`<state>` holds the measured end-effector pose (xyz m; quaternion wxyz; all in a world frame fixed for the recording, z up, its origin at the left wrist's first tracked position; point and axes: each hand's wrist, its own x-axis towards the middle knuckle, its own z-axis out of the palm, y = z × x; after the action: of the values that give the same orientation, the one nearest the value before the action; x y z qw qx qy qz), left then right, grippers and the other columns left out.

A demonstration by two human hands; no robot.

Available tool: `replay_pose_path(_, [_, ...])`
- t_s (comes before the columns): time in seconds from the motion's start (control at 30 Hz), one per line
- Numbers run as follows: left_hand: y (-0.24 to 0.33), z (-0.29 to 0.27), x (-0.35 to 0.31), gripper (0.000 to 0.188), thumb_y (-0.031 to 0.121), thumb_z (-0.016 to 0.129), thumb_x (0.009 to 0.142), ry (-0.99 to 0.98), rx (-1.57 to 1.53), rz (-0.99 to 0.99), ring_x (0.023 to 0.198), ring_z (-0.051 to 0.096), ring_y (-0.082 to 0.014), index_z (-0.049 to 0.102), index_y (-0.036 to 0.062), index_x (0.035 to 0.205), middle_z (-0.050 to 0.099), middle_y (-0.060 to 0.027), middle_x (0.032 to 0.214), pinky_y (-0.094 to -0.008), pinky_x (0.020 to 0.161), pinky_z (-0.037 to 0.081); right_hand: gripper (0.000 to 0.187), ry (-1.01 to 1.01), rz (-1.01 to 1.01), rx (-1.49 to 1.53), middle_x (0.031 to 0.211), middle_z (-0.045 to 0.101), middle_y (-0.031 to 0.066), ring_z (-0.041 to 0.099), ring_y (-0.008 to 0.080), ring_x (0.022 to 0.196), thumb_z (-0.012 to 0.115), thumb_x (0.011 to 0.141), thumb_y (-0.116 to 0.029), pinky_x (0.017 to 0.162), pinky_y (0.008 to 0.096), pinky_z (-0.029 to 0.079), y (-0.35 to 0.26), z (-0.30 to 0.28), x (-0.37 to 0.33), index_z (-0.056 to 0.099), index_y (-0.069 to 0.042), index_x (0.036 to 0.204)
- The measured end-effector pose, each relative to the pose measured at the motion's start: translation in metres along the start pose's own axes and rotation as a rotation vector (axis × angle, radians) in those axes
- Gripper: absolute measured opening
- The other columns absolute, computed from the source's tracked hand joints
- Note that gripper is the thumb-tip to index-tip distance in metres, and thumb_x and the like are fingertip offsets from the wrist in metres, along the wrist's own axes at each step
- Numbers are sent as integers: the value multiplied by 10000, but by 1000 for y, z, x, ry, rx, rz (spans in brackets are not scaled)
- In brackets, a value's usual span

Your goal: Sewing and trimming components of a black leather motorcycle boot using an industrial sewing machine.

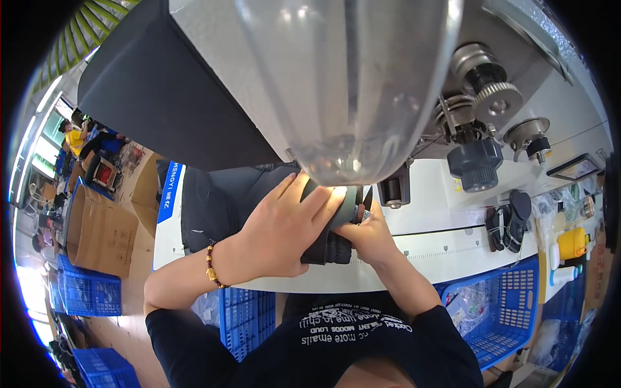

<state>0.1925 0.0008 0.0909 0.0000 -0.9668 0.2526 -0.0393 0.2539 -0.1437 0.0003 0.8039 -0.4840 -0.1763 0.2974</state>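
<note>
Dark padded fabric, seemingly a sewn piece such as a garment or bag, lies on the white table of a sewing machine. My left hand rests on it, fingers stretched out toward the lit sewing area. At the fabric's right edge, my right hand is closed with thumb and fingers pinching the layers. A small dark pointed thing shows by its fingertips; I cannot make out what it is. The clear plastic shield hides the needle and part of the fabric.
Tension knobs and a dark dial jut out at the right. A black corded device sits on the table's right side. Blue baskets stand below the table edge. Cardboard boxes and a seated person are at the left.
</note>
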Motion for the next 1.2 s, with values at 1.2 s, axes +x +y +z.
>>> replay_pose_path(1.2, [-72,26,-28,592,-51,548,630,50,-143,-210,899,530,-302,510,195,1167,554,-103,1009,-415,703,418,164,-181,-275,-413,644,551,-11,440,14,499,572,809,-59,427,186,345,6,9,-2,569,16,955])
